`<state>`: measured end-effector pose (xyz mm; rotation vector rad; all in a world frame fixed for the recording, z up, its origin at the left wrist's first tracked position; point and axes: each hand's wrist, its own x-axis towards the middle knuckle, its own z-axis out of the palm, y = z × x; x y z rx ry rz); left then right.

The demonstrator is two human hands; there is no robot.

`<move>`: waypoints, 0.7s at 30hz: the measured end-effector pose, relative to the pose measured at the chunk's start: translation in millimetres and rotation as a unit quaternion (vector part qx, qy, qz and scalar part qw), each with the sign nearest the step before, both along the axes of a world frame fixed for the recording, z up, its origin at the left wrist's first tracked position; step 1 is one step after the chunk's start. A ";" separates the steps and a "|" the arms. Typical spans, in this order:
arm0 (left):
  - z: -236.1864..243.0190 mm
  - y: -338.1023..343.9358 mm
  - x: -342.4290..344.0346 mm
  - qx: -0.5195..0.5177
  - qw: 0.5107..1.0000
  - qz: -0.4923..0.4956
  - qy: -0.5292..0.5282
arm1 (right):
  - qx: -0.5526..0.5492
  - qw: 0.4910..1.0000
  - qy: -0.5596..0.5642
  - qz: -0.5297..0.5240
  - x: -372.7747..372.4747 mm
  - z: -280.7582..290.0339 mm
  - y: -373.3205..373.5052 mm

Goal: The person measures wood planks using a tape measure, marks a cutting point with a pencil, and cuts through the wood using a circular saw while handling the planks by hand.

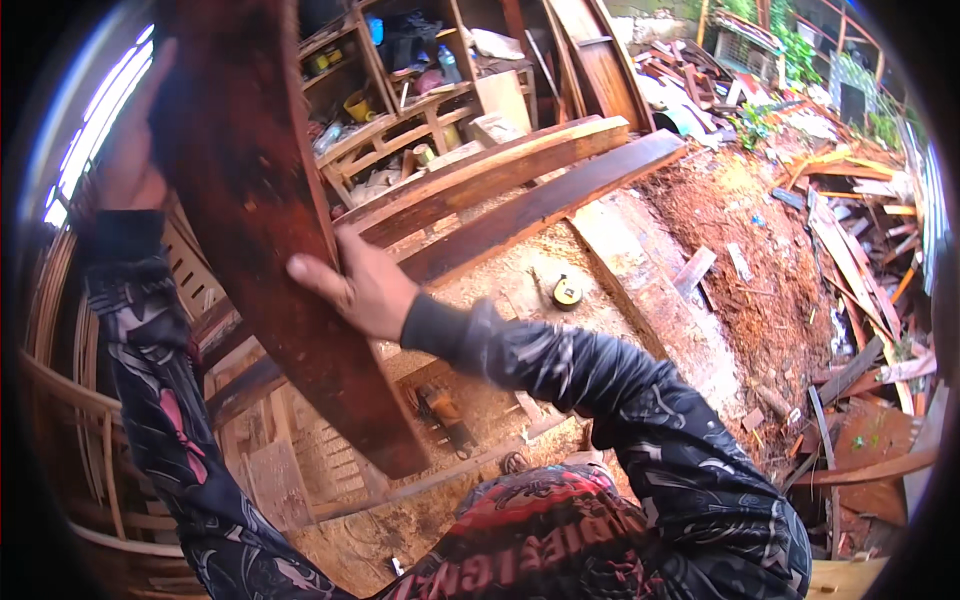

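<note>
At the far left I see my left hand [128,165] raised high, its fingers [150,85] wrapped round the left edge of a long dark red plank [270,230]; the grip is blurred, so I think it is a clenched hold rather than a flat palm. The plank stands steeply tilted in front of me, upper end at the top of the view, lower end down near my lap. My right hand [355,285] presses against the plank's right edge about halfway down, thumb pointing left across the face, fingers curled behind the wood and grasping it.

Right of the plank, two long brown boards [520,185] lie side by side on the sawdust-covered surface [500,290], running away to the far right. A small round yellow tape measure [567,291] sits on the surface just beyond them, nearer to me. Below, under the surface, a power tool [445,412] lies in the shavings. Far behind, a wooden shelf [400,110] holds jumbled items. At the right, a heap of red sawdust [740,230] slopes down to scattered offcuts [860,270].
</note>
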<state>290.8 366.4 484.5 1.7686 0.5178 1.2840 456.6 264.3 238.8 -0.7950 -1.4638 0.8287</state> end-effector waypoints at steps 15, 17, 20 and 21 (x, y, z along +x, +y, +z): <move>-246.9 -65.4 358.5 -0.296 0.891 -0.295 0.178 | -0.141 0.921 0.351 -0.096 115.5 -181.2 -118.8; -257.4 -68.7 381.3 -0.220 0.906 -0.270 0.241 | -0.134 0.916 0.360 -0.112 122.7 -189.0 -121.0; -239.5 -83.5 399.6 -0.168 0.917 -0.239 0.273 | -0.128 0.923 0.348 -0.104 138.6 -180.8 -118.8; -226.9 -87.7 397.4 -0.154 0.918 -0.220 0.291 | -0.129 0.927 0.342 -0.082 139.4 -174.4 -116.5</move>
